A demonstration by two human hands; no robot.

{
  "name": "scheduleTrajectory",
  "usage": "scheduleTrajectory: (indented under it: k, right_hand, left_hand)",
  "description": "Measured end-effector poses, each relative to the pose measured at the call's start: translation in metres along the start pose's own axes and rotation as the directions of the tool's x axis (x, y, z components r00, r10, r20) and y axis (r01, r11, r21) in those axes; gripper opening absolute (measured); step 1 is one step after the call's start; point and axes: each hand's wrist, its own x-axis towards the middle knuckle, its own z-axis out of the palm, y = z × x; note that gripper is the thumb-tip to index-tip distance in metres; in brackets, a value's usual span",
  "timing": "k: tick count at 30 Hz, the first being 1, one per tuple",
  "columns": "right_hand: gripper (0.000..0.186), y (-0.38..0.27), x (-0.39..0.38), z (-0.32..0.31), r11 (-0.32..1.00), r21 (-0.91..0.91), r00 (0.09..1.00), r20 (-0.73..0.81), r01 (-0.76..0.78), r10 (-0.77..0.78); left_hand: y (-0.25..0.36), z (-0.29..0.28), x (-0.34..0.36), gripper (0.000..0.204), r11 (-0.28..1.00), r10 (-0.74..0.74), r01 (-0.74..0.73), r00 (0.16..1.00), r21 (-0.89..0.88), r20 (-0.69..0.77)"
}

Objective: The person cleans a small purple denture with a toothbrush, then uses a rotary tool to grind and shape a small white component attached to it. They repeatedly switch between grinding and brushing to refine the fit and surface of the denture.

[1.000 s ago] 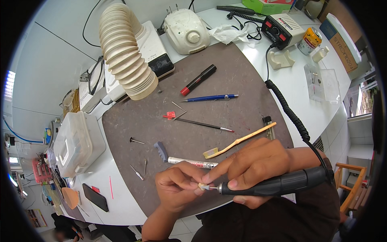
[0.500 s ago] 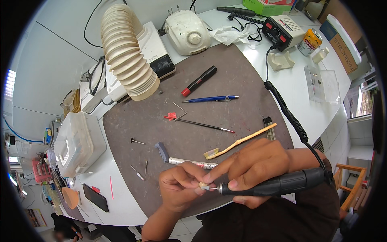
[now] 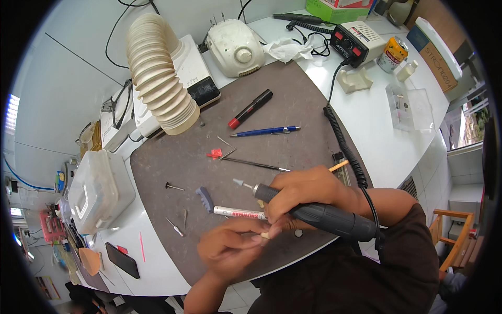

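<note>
While the left hand [image 3: 230, 246] pinches the piece [image 3: 265, 235] near the marker [image 3: 238, 212], the right hand [image 3: 308, 192] grips the handpiece [image 3: 340, 217]; this seems repositioning, as contact needs the tip [image 3: 242, 183] turned inward.

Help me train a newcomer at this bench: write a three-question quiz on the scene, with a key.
1. What does the right hand hold?
A) blue pencil
B) black handpiece
C) red-and-black marker

2. True or false: the grey bit on the handpiece touches the cream piece in the left hand.

3. Fill in: the phone lies to the ___ of the brown mat in the picture.

Key: 1. B. 2. False; they are apart. 3. Left.
</note>
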Motion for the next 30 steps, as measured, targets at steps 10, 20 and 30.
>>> scheduleTrajectory:
  k: [10,20,30]
  right_hand:
    - [0.023,0.006,-0.003,0.004,0.993,0.031,0.993,0.044,0.112,-0.114]
    - [0.016,0.006,-0.010,0.005,0.984,0.101,0.981,-0.105,-0.150,0.160]
    - [0.026,0.010,-0.003,-0.003,0.983,0.164,0.983,-0.144,-0.087,0.112]
  left_hand:
    - [-0.013,-0.003,-0.004,0.023,0.911,-0.191,0.185,0.981,-0.370,0.019]
    - [0.018,-0.036,0.029,0.032,0.848,-0.209,0.203,0.977,0.489,-0.043]
    - [0.002,-0.091,0.031,0.025,0.537,-0.328,0.159,0.944,0.829,0.031]
